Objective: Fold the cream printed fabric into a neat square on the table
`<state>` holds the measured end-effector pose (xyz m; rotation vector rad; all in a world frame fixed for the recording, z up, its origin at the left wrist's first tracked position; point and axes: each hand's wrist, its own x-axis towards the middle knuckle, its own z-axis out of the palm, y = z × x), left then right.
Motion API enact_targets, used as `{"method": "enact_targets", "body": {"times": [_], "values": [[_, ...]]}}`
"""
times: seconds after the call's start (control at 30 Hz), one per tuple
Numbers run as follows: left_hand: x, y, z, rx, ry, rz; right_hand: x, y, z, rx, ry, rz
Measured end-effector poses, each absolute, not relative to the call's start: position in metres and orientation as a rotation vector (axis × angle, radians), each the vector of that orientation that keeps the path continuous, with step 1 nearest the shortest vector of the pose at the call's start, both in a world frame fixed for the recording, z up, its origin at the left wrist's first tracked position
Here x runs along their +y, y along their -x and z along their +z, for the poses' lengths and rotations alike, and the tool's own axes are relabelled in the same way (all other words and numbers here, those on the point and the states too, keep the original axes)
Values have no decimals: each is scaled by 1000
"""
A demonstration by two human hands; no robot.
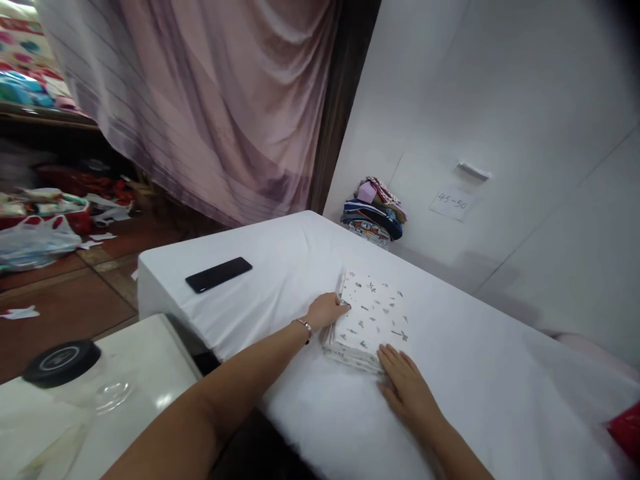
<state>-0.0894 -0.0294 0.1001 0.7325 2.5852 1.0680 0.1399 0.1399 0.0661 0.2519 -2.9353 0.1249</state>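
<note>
A folded white cloth (373, 313) with a small grey leaf-like print lies in several layers on the white-covered table. At its left edge, my left hand (327, 311) is closed on the layers, thumb on top; a bracelet circles that wrist. My right hand (407, 388) rests its outstretched fingertips on the front right corner of the cloth, the thumb held apart below the edge. The fingers of my left hand are partly hidden by the cloth's side.
A black phone (219, 274) lies on the table cover (280, 253) to the left. Against the wall stands a pile of folded clothes (374, 212). A white surface (135, 373) with a black round object (63, 362) is at lower left. Plastic bags (40, 240) lie on the floor.
</note>
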Motion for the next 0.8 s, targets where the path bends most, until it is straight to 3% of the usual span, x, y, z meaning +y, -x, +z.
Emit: {"method": "enact_targets", "body": {"times": [0.8], "values": [[-7, 106, 97, 2644, -649, 894, 134, -142, 49, -2769, -221, -81]]}}
